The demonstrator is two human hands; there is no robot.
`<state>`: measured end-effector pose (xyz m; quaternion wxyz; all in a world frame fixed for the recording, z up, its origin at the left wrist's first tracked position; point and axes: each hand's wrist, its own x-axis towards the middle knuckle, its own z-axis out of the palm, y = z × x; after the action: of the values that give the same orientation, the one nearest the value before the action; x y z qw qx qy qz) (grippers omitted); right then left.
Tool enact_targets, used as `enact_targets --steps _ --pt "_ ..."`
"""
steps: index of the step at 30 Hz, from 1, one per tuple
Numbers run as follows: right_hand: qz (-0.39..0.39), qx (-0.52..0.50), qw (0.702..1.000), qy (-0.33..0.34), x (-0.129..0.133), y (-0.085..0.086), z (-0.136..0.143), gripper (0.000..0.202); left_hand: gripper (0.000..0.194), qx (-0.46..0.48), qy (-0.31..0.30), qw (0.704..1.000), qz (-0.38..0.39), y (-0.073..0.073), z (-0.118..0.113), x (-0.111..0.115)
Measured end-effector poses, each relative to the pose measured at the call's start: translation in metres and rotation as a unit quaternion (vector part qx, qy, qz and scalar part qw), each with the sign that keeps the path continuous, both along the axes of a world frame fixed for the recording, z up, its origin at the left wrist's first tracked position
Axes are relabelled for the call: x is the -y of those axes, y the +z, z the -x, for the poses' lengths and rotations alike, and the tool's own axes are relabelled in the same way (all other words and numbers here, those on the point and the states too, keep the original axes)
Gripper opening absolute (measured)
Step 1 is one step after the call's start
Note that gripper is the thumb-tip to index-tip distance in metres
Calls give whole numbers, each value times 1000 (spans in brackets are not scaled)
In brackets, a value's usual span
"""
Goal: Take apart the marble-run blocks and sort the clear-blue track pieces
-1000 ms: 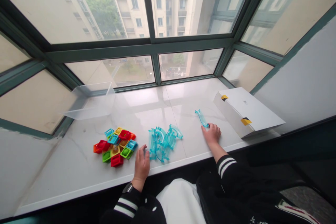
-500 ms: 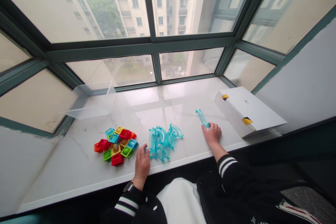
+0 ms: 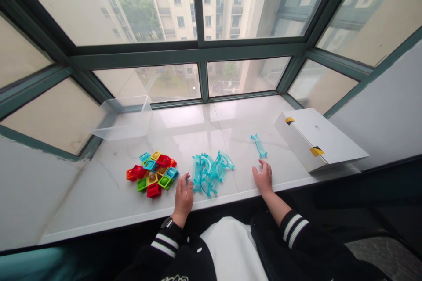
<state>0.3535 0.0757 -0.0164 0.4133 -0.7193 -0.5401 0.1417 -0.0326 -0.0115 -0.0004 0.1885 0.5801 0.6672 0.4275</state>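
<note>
A single clear blue curved track piece (image 3: 259,145) lies on the white sill, just beyond my right hand (image 3: 263,176). That hand is off the piece, fingers apart and holding nothing. Near the sill's front edge, my left hand (image 3: 183,195) rests with loosely curled fingers and nothing visible in it. To its right sits a heap of clear blue track pieces (image 3: 211,173), tangled together. On its other side is a pile of small plastic blocks (image 3: 153,175) in red, green, yellow and blue.
A clear plastic bin (image 3: 128,129) stands at the back left by the window frame. Toward the right wall is a white box (image 3: 319,138) with yellow-and-black tape tabs. The white sill (image 3: 99,202) ends at a front edge close to my body.
My right hand has let go of the single track piece and drawn back toward me. My left hand stays between the two piles. The whole view has shifted slightly.
</note>
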Motion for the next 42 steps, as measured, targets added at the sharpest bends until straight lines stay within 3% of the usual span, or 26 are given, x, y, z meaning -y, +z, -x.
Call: enact_targets --steps 4,8,11,18,23,33,42 --pt "40 13 992 121 15 12 29 37 44 -6 0 1000 -2 1 -1 1" --pt "49 47 973 220 8 28 53 32 42 -13 5 1000 -8 5 -3 2" --pt "68 57 964 253 -2 37 66 35 41 -18 7 1000 -10 7 -4 2" --pt "152 10 966 210 -20 47 78 33 41 -19 4 1000 -12 6 -3 2" --pt "171 -139 960 172 -28 52 69 23 41 -11 1 1000 -5 6 -3 2" --pt "201 -346 901 168 -34 49 75 31 41 -12 0 1000 0 6 -3 2" --pt "199 -459 850 165 -26 55 88 41 41 -18 -2 1000 -1 6 -3 1"
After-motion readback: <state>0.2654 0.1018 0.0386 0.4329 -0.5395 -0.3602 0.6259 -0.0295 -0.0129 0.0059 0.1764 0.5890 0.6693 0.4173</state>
